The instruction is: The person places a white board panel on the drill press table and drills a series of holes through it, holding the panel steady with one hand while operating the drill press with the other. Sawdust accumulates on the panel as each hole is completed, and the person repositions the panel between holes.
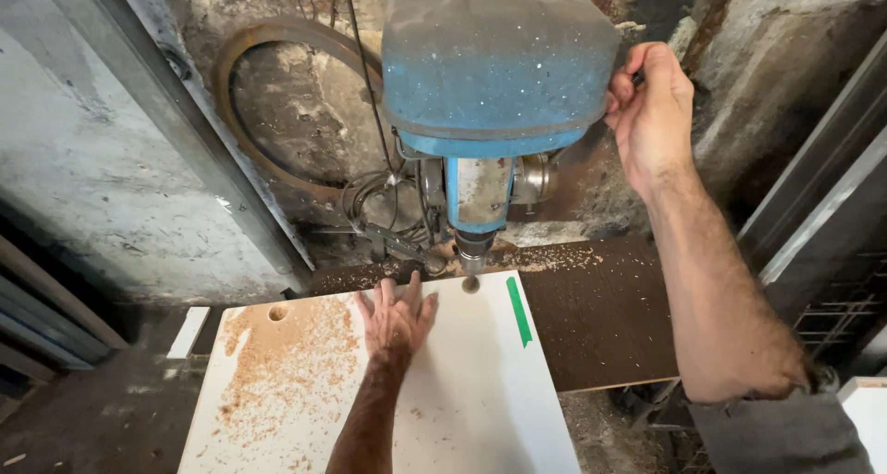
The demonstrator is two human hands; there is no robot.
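Head view: my left hand [397,322] lies open and flat on the white board [462,391], pinning its far edge under the drill bit [472,263]; my right hand [651,104] is closed round the press's feed handle.

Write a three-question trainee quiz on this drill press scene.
1. True or false: the left hand lies flat on the white board.
2. Which colour is the tape strip on the board? A red, B green, C yellow.
3. What does the right hand grip, beside the blue drill press?

Key: 1 true. 2 B. 3 The press's feed handle, mostly hidden by the hand.
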